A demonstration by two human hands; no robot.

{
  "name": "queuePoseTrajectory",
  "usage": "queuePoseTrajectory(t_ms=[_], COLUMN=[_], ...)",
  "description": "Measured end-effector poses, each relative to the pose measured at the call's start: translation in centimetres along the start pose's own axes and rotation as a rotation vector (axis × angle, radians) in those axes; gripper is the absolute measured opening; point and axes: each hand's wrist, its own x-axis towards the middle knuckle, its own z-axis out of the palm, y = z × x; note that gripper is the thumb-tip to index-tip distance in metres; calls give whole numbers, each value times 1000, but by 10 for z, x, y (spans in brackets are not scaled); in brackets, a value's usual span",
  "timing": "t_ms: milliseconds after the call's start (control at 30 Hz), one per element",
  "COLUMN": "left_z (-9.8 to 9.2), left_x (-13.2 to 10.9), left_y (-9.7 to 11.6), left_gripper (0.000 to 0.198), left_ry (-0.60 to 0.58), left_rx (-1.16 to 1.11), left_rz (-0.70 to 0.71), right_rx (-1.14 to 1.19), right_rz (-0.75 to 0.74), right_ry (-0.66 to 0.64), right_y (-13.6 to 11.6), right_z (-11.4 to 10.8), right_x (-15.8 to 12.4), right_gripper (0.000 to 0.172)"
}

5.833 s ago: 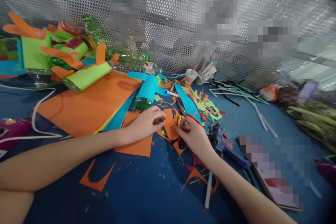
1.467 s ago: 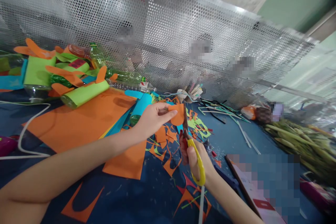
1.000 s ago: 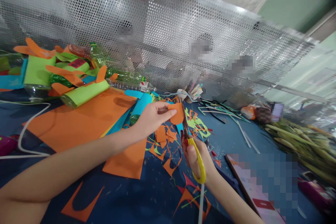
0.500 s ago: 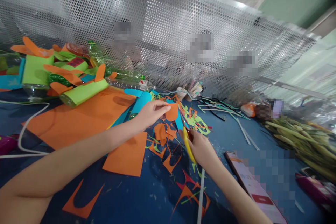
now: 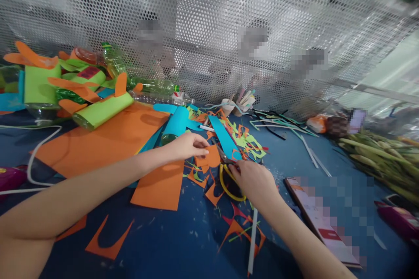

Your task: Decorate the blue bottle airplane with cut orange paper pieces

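Pinching one orange piece (image 5: 214,157), the left hand (image 5: 190,144) has its fingertips at the edge; the right hand (image 5: 257,178) touches one pair of scissors (image 5: 226,161), though whether it grips them is unclear. The piece is between both hands, beside the blades. Two cups (image 5: 228,109) stand farther back on the surface (image 5: 157,244).

Your view is moderately lit, cool in tone — bright glare speckles the perforated panel (image 5: 199,13), and a soft shadow pools on the blue table (image 5: 183,244) beside your right forearm (image 5: 291,229). Pixelated blocks mask patches of panel and flat device (image 5: 328,234); the leaves (image 5: 389,163) appear stretched, smeared — the upper right corner darkens.
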Motion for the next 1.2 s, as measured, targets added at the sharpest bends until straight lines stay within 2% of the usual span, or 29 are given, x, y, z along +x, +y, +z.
queuePoseTrajectory(t_ms=[67,167,267,333,367,467,533,600,700,833,1000,1100,1200], left_z=[-1,1,6,7,7,3,1,1,7,22,32,31,28], left_x=[-3,-7,-13,-16,-18,-21,-22,-23,-26,-30,-28,-29,-37], left_y=[-1,-1,0,2,2,2,-1,-4,-8,-16,-22,-18,-14], left_gripper=[26,31,34,33,32,30,32,37,51,61,58,52,49], left_ry=[-36,-88,-117,-107,-66,176,287,283,191,172,187,160,139], left_rx=[84,136,100,104,123,214,276,318,332,353,306,245,168], left_rz=[4,39,60,73,85,129,135,110,73,126,117,91,16], right_rx=[94,507,941,1061,1080,1068,1052,1052,1050,1018,951,954,997], right_rz=[-19,-105,-176,-186,-180,-142,-131,-134,-127,-103,-155,-177,-160], right_ry=[69,161,15,-70,-85,-130,-164,-173,-156,-159,-192,-204,-280], right_y=[1,-3,-10,-13,-12,-8,-6,-6,-11,-16,-12,-10,-13], right_z=[0,0,3,7,10,16,20,24,28,31,28,21,12], right_x=[2,3,3,4,5,10,13,15,14,13,12,9,3], right_gripper=[28,14,8,9,10,9,7,5,9,11,7,7,10])
